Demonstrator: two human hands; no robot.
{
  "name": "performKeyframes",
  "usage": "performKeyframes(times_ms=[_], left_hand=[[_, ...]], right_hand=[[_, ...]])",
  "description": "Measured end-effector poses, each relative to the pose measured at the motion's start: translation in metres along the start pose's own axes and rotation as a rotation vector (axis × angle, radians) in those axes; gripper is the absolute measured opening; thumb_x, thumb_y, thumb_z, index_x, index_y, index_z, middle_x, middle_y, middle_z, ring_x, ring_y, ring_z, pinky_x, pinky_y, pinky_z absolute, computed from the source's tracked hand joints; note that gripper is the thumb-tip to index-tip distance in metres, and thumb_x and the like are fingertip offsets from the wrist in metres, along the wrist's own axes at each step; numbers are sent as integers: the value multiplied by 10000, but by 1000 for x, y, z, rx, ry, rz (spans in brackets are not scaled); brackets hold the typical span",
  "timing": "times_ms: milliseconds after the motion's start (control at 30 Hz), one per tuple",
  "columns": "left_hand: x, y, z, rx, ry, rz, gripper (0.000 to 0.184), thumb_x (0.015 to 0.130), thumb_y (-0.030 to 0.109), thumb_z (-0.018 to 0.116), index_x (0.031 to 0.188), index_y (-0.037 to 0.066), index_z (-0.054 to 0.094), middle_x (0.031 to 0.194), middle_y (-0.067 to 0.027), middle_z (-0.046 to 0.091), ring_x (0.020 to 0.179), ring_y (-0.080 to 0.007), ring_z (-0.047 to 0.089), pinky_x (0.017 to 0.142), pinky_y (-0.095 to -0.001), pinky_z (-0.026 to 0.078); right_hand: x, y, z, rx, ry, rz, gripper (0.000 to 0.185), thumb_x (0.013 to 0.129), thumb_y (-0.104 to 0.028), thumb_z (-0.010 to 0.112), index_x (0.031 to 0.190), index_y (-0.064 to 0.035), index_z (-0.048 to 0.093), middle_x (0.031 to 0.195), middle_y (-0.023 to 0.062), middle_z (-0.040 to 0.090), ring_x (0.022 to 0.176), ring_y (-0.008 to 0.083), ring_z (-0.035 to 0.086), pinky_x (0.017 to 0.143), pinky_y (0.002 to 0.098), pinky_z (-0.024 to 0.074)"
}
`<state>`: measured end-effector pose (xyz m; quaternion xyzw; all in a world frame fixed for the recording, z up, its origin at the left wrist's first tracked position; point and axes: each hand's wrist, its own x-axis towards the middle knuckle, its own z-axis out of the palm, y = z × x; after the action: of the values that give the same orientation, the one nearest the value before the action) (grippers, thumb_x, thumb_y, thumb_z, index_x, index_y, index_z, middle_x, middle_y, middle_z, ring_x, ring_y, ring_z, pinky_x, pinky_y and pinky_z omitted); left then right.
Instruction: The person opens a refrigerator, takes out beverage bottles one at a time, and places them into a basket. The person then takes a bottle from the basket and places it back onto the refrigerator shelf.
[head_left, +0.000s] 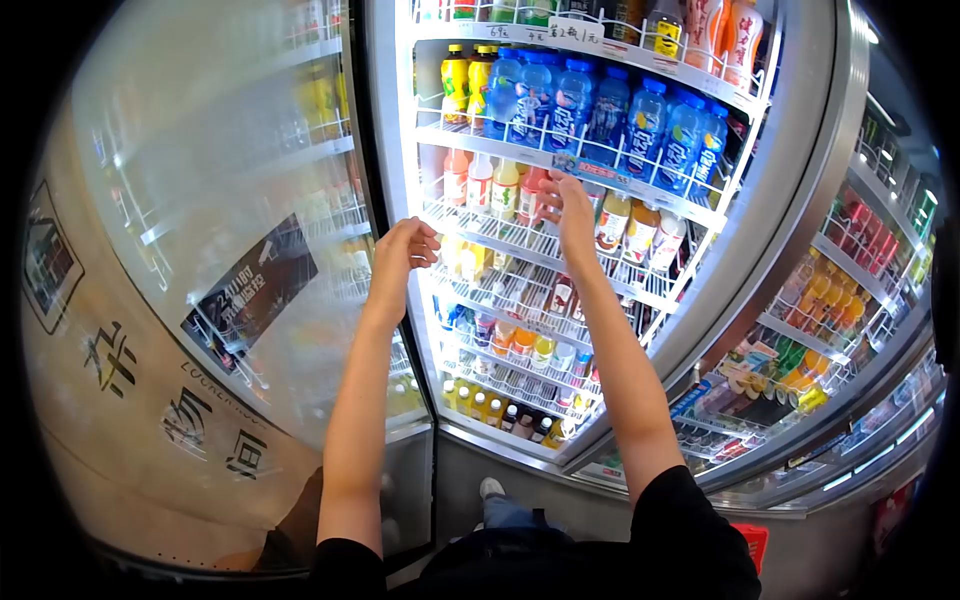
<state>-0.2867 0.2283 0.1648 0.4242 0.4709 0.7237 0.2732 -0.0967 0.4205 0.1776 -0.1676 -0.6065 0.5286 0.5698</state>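
Observation:
My right hand (568, 208) reaches into a lit drinks fridge, in front of a shelf of juice bottles. Its fingers are bent and apart, with nothing seen in them. Closest to it are a pink bottle (532, 190) and, to the right, a bottle with an orange-brown drink (612, 222). Just above runs a shelf edge with price labels (600, 170), below blue-capped bottles (572, 100). My left hand (408, 248) hovers at the fridge's left side, near the open glass door, fingers loosely curled and empty. Whether either hand touches anything is hard to tell.
The glass door (220, 200) stands open on the left, carrying a dark sticker (255, 290). Wire shelves (520, 250) hold more bottles lower down. Another drinks fridge (800, 310) curves along the right. A red object (752, 545) lies low beside my right arm.

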Motion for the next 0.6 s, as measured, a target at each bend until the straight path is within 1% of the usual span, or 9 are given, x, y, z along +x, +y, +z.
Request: performKeyframes(times_ms=[167,233,267,367,400,500,533,567,600], left_hand=[[51,-11,11,8,-17,50,301,979,327,473,937,63,610,845,-41,648,765,-123,607,724,-262,449],[73,-11,25,15,4,101,297,970,318,477,980,53,610,900,-61,655,810,-141,617,762,-277,456],[90,-17,27,32,-43,125,315,967,318,477,1044,44,611,963,-80,660,878,-158,623,810,-296,457],[133,-17,54,24,-33,160,330,970,323,469,1085,49,614,1008,-82,664,930,-164,617,854,-314,451],[150,-20,59,32,-77,182,365,972,342,468,1150,55,609,1087,-94,667,999,-181,615,912,-335,434],[200,-28,80,10,-82,248,401,973,362,471,1199,57,599,1153,-106,659,1074,-205,607,966,-353,415],[214,-28,85,18,-109,262,450,973,379,469,1270,59,579,1240,-124,623,1184,-221,558,1024,-359,380],[227,-28,91,16,-112,264,450,973,379,469,1270,59,579,1240,-124,623,1184,-221,558,1024,-359,380],[240,-27,96,61,-114,326,461,975,374,468,1298,60,565,1271,-126,602,1222,-221,526,1042,-352,364]], right_hand=[[46,14,7,-3,42,-47,414,1024,-308,434,1298,-17,542,1151,109,638,943,171,610,825,304,498],[61,15,10,-87,48,-121,430,1024,-293,436,1314,7,537,1188,142,634,977,174,614,815,290,496],[70,13,10,-84,38,-135,455,1021,-287,452,1347,26,510,1243,177,609,1057,200,612,860,295,497],[109,18,14,-35,13,-283,479,1015,-288,476,1364,40,491,1282,200,585,1115,222,602,916,297,486],[115,7,17,-68,-11,-262,521,1009,-304,496,1388,51,461,1342,224,541,1177,271,577,992,324,452],[158,13,21,-243,5,-379,551,995,-309,516,1396,61,445,1390,255,496,1232,310,548,1043,334,411],[167,8,21,-291,-30,-275,642,962,-307,551,1410,116,373,1445,309,409,1344,368,436,1117,351,321],[177,14,23,-294,-28,-278,642,962,-307,551,1410,116,373,1445,309,409,1344,368,436,1117,351,321],[184,17,28,-373,-53,-333,690,947,-304,560,1413,147,323,1459,337,361,1378,384,377,1136,356,285]])
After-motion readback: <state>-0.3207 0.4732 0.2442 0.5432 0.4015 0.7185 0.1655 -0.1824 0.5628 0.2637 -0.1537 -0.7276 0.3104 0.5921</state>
